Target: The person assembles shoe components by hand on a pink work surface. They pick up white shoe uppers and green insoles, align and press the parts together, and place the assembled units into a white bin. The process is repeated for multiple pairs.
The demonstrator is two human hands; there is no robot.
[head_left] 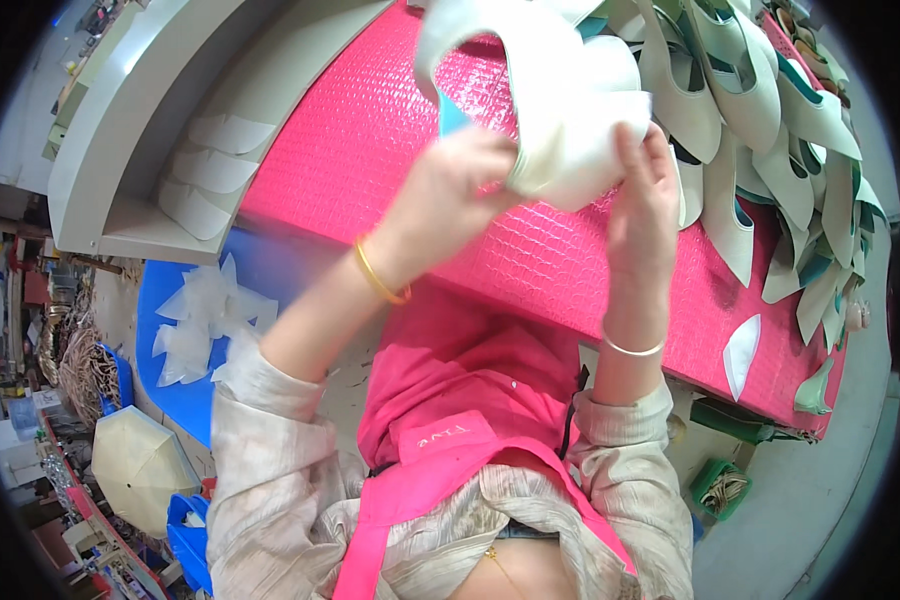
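Nearest the camera, you hold up one white, curved shoe upper with teal inside (570, 160), its far part blurred, above one glossy, pink, crocodile-textured tabletop (370, 130). Your left hand (460, 180), with one yellow bangle (375, 275) at the wrist, is closed on its lower left edge; your right hand (645, 205), with one pale bangle (632, 350), pinches its right edge between thumb and fingers. On your right lies one heap of cream, pointed shoe uppers (727, 225), well over ten, overlapping too much to count exactly. Near it lie one white, leaf-shaped piece (741, 357) and one pale green, curved piece (816, 390). On your left, three white, curved pieces (225, 168) rest on one grey, curved-sided shelf (90, 150).
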